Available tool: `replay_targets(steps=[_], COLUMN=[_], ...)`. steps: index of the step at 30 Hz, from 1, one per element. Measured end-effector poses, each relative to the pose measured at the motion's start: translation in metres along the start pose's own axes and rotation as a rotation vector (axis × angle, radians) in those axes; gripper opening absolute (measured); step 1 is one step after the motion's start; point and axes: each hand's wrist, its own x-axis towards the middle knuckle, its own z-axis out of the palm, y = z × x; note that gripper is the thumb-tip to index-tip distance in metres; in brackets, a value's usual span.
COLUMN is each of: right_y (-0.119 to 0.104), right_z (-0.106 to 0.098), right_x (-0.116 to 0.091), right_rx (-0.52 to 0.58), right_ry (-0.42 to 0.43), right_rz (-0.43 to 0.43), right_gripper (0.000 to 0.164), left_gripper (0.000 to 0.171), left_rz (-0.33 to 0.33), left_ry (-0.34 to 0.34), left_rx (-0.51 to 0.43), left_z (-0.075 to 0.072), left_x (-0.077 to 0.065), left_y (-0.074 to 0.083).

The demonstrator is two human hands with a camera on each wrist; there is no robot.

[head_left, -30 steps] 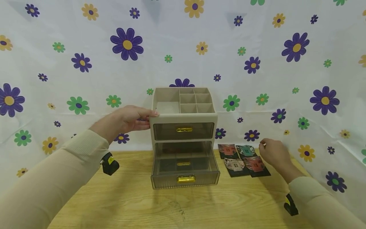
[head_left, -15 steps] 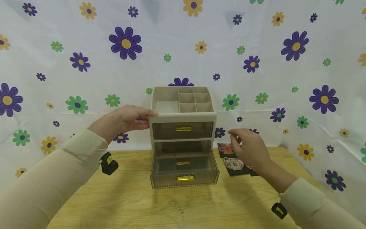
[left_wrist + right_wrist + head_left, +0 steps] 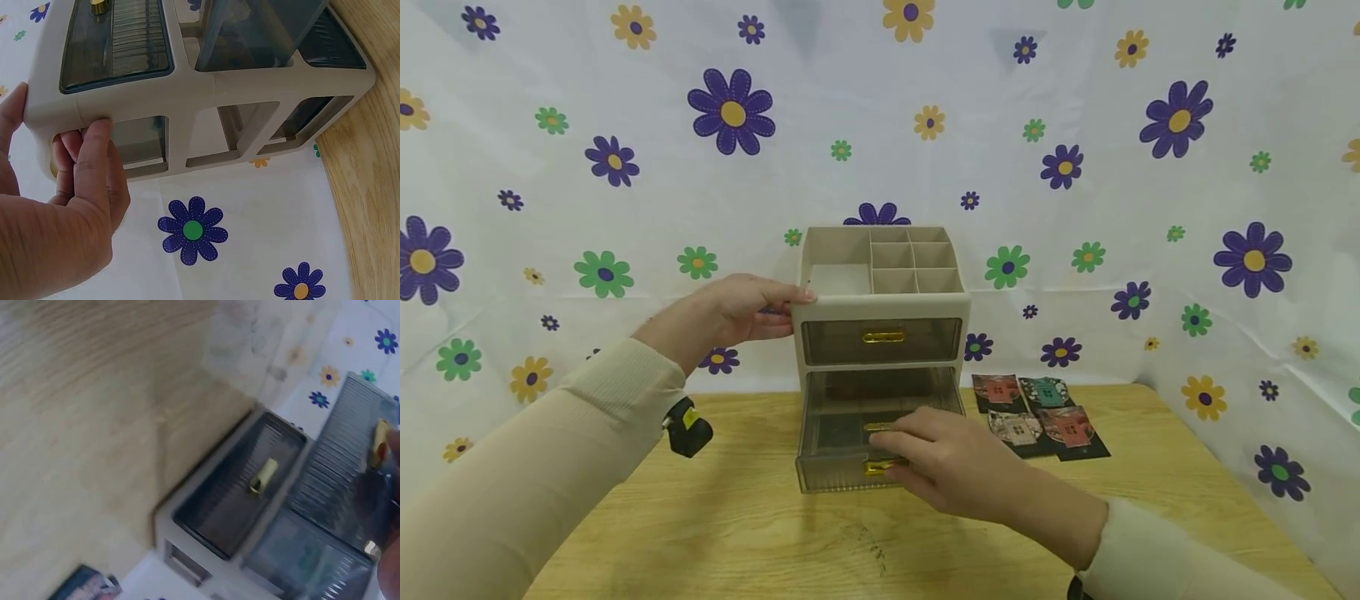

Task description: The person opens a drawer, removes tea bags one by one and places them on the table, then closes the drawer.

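A beige desk organizer stands against the flowered cloth. Its smoky clear middle drawer is pulled out; the top drawer is closed. With the thumb on the top edge, my left hand grips the organizer's upper left side. In the left wrist view its fingers curl into a side opening of the frame. My right hand is at the front of the middle drawer, fingers near the gold handle. Whether the fingertips press it is hard to see. The right wrist view shows the closed bottom drawer.
Several dark square cards with red, green and white pictures, such as this red one, lie right of the organizer. The wooden table extends in front. A cloth with printed flowers hangs behind.
My right hand has moved left from beside the cards, across them, to the front of the middle drawer. The left hand keeps its grip on the organizer. The drawer has stayed out.
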Motion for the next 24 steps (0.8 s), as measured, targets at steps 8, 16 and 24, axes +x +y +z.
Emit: replay_targets(steps=[8,16,24], right_y=[-0.002,0.0,0.007], right_z=[0.019,0.023,0.027], right_x=[-0.008,-0.004,0.002], right_rx=[-0.115,-0.182,-0.202], right_ry=[0.006,0.029,0.019], right_rz=[-0.01,-0.064,-0.019], right_gripper=[0.03,0.027,0.032], left_gripper=[0.061,0.058,0.059], left_rz=[0.009,0.003,0.01], left_ry=[-0.006,0.01,0.009], left_rx=[0.009,0.023,0.016], left_z=[0.0,-0.001,0.0], left_x=[0.002,0.001,-0.001], left_y=[0.0,0.0,-0.001])
